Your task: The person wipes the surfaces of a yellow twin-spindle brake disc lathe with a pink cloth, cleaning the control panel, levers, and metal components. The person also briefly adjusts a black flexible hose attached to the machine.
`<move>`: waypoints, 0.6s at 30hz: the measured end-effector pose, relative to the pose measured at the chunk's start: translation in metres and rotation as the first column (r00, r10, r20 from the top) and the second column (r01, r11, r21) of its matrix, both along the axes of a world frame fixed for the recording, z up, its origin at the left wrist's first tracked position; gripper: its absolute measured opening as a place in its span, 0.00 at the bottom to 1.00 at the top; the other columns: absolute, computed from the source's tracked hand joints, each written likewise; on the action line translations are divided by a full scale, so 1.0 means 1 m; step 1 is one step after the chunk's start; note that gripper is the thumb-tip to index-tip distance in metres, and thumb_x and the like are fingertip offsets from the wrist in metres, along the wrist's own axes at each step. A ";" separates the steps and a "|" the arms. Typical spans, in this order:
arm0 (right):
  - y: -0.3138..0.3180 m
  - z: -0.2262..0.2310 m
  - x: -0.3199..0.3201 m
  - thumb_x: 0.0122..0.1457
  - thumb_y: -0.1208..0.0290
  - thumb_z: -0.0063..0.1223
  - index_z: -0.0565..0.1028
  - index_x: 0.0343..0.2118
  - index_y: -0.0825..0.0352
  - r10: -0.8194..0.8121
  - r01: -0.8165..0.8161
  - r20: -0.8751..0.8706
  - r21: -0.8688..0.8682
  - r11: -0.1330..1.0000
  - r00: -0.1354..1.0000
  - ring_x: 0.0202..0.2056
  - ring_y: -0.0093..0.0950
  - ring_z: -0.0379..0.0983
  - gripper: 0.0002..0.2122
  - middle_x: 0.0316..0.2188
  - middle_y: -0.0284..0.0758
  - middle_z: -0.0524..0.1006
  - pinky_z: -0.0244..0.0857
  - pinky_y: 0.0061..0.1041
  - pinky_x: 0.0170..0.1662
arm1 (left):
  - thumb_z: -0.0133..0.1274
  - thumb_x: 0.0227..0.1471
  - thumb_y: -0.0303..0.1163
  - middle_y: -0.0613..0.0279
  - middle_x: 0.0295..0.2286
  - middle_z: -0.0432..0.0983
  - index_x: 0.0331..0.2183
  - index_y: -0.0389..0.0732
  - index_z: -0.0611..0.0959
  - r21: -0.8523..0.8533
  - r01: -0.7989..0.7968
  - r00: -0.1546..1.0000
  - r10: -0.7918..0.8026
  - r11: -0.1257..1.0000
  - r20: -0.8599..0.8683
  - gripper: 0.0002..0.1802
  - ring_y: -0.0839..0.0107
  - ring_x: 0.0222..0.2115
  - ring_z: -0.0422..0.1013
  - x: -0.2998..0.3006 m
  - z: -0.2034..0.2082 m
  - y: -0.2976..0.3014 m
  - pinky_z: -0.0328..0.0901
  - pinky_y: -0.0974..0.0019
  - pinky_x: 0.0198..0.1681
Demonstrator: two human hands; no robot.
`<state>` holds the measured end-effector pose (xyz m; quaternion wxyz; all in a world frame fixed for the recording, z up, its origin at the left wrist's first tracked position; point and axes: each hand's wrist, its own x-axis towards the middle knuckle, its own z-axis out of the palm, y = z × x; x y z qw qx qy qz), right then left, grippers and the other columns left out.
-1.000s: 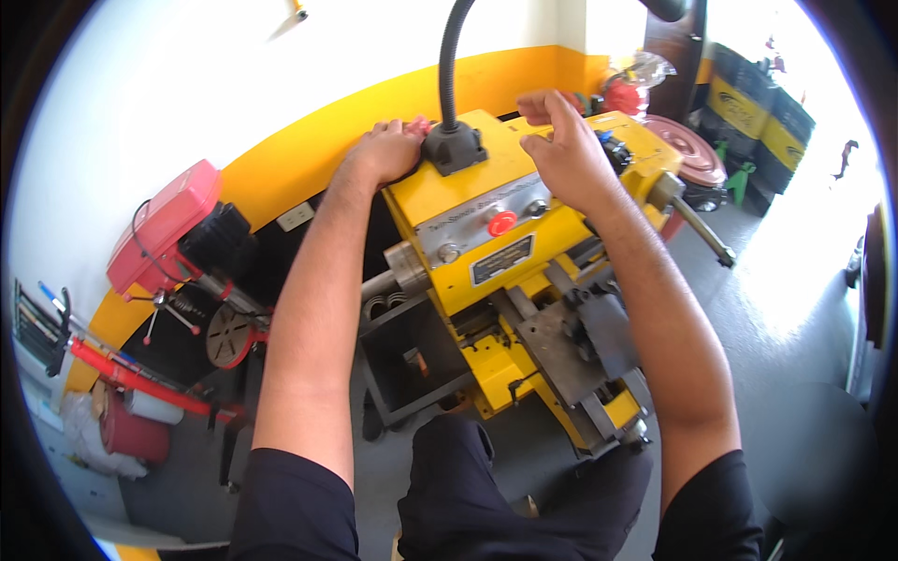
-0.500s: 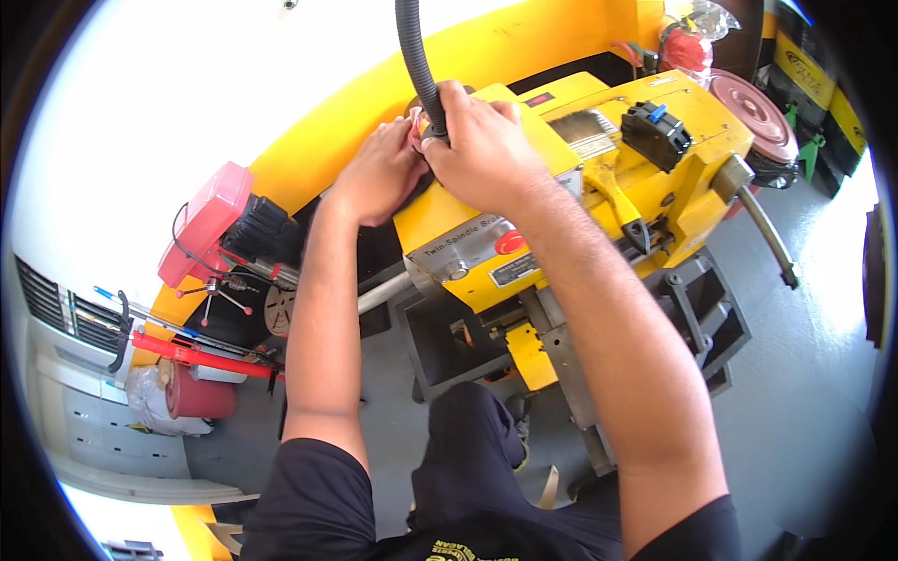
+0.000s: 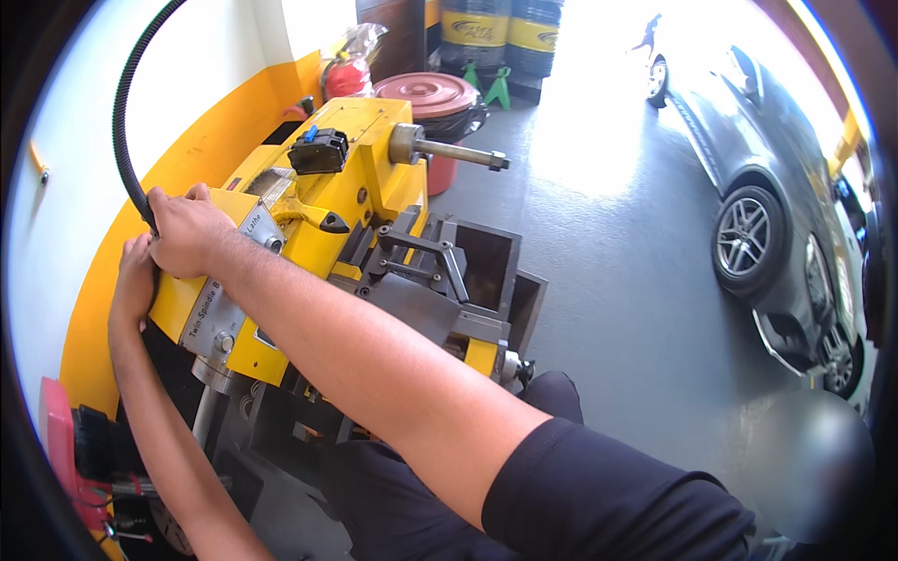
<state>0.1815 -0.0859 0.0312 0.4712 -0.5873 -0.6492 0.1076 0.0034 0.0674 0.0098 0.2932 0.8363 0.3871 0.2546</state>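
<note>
At the yellow machine (image 3: pixel 363 114), work seems unfinished: right hand (image 3: pixel 190 232) curls by black hose (image 3: pixel 119 112), left hand (image 3: pixel 134 283) just beside; their grips I cannot tell.

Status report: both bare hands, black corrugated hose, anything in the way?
Right hand at lower visible end of hose, grip unclear. Left hand close beside, partly hidden. Right hand blocks view there; yellow-handled bristle brush apart on yellow metal lathe.

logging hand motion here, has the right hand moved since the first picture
Yes: judged against the yellow machine, the right hand has moved left, to the lower end of the black hose.
</note>
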 end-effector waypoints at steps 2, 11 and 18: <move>-0.004 0.002 -0.003 0.63 0.66 0.53 0.71 0.55 0.68 -0.035 0.035 0.010 -0.010 0.999 0.999 0.56 0.47 0.74 0.19 0.47 0.46 0.84 0.58 0.42 0.65 | 0.39 0.71 0.37 0.40 0.58 0.70 0.59 0.38 0.78 0.137 0.033 0.999 -0.029 0.990 -0.031 0.24 0.48 0.61 0.65 -0.009 -0.010 -0.012 0.60 0.54 0.65; -0.002 0.008 -0.004 0.61 0.61 0.55 0.69 0.58 0.68 -0.092 0.096 0.056 -0.067 0.993 0.994 0.57 0.56 0.73 0.25 0.52 0.52 0.80 0.61 0.47 0.64 | 0.42 0.70 0.35 0.46 0.64 0.70 0.66 0.38 0.73 0.445 0.122 0.984 -0.049 0.887 -0.171 0.27 0.47 0.66 0.65 -0.029 -0.011 -0.024 0.57 0.52 0.71; 0.028 -0.009 -0.002 0.58 0.60 0.62 0.71 0.54 0.69 -0.056 0.042 0.096 0.144 0.989 0.994 0.50 0.55 0.79 0.25 0.46 0.54 0.82 0.72 0.48 0.55 | 0.38 0.69 0.35 0.47 0.56 0.80 0.55 0.40 0.83 0.566 0.198 0.850 0.147 0.800 -0.505 0.23 0.49 0.57 0.76 0.005 0.000 0.013 0.69 0.48 0.62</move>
